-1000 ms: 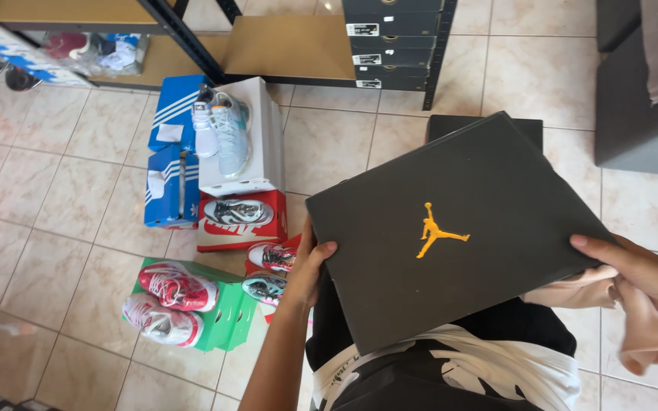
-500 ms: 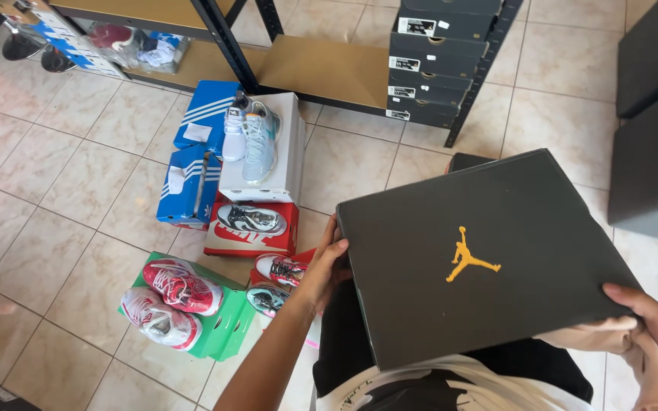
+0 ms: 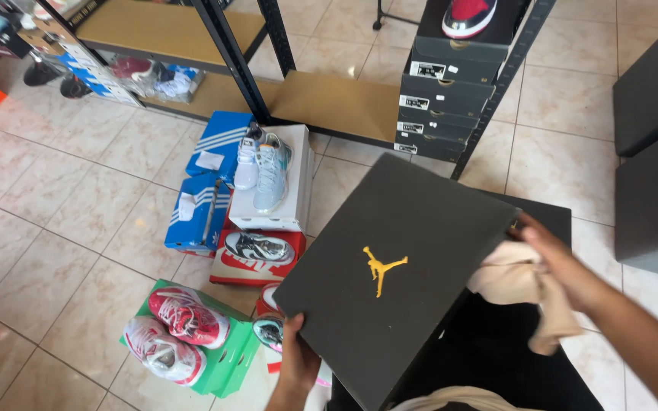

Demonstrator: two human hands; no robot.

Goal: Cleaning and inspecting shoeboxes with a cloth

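A dark grey shoe box lid [image 3: 397, 266] with a gold figure on top is tilted in front of me. My left hand [image 3: 297, 364] grips its near left edge from below. My right hand [image 3: 554, 259] is at the lid's right edge, pressing a beige cloth [image 3: 523, 293] against it. Under the lid sits a black box [image 3: 496, 358], mostly hidden.
Shoe boxes with shoes on top crowd the tiled floor at left: a white box [image 3: 276, 194], blue boxes [image 3: 207, 183], a red box [image 3: 253, 259], a green box [image 3: 192, 339]. A black metal shelf [image 3: 329, 99] holds stacked dark boxes [image 3: 443, 91]. Grey seats [image 3: 649, 175] stand at right.
The view has tipped up toward the shelf. The lid has tilted and swung left, and my right hand has moved up onto its right edge with the cloth.
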